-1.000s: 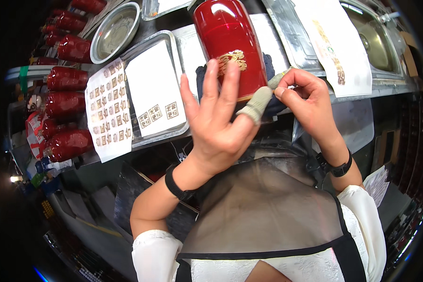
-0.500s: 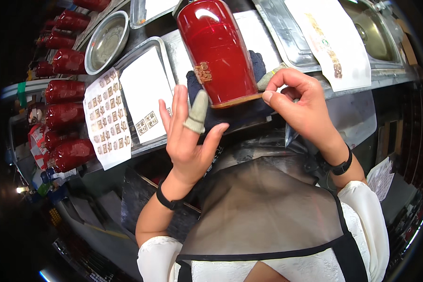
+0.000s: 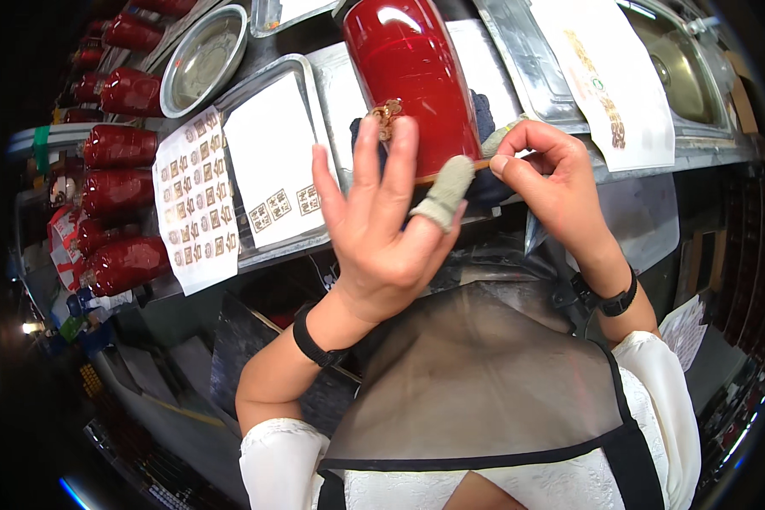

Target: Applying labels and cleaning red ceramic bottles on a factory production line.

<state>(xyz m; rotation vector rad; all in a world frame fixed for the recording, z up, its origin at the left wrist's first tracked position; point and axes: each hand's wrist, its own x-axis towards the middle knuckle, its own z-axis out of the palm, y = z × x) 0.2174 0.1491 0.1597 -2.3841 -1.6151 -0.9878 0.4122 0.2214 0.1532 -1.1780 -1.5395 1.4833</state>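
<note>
The left hand (image 3: 382, 229) is raised with its palm toward the camera and its fingers spread loose, grasping nothing; its thumb wears a grey cloth finger cot (image 3: 443, 191). A small gold decal (image 3: 386, 115) sits at the tip of its middle fingers, against the glossy red lacquered vessel (image 3: 416, 81). That vessel lies on a dark cloth (image 3: 483, 115) at the near edge of the workbench (image 3: 501, 51), in its middle. The right hand (image 3: 548, 174) has its fingers pinched together at the vessel's lower rim; whether they grip a tool I cannot tell. Toward the bench's left edge a metal tray (image 3: 302, 85) holds a white decal sheet (image 3: 272, 161), with another sheet of gold decals (image 3: 195, 200) hanging over the near edge. More red vessels (image 3: 119, 191) lie beyond the left edge.
</note>
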